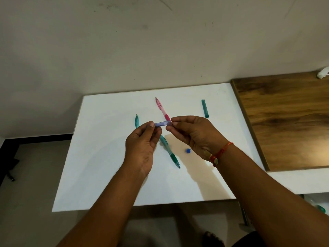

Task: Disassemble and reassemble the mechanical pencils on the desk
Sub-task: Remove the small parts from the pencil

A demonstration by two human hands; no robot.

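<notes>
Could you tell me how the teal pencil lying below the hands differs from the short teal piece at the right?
The teal pencil is longer, with a darker grip and pointed tip; the teal piece is a short blunt tube. The pencil lies slanted, its upper end behind the left hand; the piece lies alone. Both rest on the white desk.

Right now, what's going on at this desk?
A person holds a blue pencil barrel above the white desk. The left hand pinches one end and the right hand pinches the other. A pink pencil and a green pencil lie on the desk. A small blue cap and a separate green tube lie loose, so disassembly looks underway.
</notes>
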